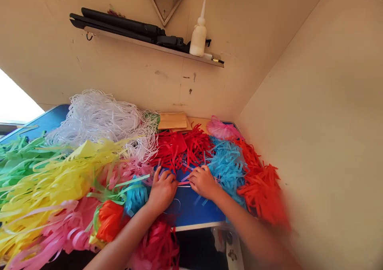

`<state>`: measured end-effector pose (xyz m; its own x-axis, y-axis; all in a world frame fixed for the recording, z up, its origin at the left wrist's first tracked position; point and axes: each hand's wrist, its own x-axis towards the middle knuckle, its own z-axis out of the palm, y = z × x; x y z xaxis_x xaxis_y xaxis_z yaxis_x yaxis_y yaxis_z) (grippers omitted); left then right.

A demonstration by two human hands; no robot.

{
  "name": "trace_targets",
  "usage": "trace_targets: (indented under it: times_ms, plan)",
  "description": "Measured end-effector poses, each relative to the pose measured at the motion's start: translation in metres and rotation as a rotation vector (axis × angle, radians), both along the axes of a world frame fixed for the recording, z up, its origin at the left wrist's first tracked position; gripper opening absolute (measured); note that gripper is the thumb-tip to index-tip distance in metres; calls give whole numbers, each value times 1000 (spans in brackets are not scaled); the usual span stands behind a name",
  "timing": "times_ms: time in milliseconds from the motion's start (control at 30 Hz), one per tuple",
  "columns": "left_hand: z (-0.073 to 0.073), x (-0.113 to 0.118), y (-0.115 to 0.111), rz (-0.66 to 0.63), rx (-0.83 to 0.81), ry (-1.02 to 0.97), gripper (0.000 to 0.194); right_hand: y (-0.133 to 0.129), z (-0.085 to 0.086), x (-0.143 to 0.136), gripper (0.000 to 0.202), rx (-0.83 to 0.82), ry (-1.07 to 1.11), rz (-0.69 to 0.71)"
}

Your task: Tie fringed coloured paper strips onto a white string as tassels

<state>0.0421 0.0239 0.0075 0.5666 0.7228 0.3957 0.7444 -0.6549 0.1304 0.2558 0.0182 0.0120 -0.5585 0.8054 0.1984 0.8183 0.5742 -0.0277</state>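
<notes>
A pink strip (183, 183) runs left to right over the blue table (196, 212), between left hand (164, 187) and right hand (204, 181), equally near; both are curled; whether gripping it, I cannot tell.

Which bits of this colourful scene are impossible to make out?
All in the head view:
Pink strip: its ends, hidden by the left hand and right hand.
Green strips: cut off by the picture's left edge.
Orange-red strips: lower end blurred.
Dark space under the table: contents lost in shadow.
</notes>
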Motion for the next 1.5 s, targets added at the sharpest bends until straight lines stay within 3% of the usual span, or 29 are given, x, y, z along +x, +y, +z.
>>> trace_targets:
  times_ms: [267, 533, 900, 1000, 1133, 1267, 1400, 1500]
  plan:
    - [-9, -9, 0, -57, -55, -101, 24, -21, -16, -30, 16, 28, 36, -114]
    - [-26, -31, 12, -44, -181, -175, 19, -14, -21, 2, 8, -107, 129, -155]
    - [-18, -16, 12, 127, -225, -138, 21, 3, -12, -3, 10, -216, 119, -230]
    - [-13, -12, 12, 118, -207, -112, 14, 6, -8, -3, 9, -201, 91, -168]
    - [-5, -12, 9, -30, -190, -68, 25, 2, -1, -1, 16, -166, 48, -16]
    - [-5, -8, 6, -72, -158, -36, 25, 1, -4, -3, 22, -49, -51, 105]
    - [-9, 0, 7, -79, -108, -31, 22, 5, -9, -12, 24, -15, -56, 100]
    - [0, -1, 5, -76, -67, -38, 22, -1, 4, -16, 20, 6, -30, 47]
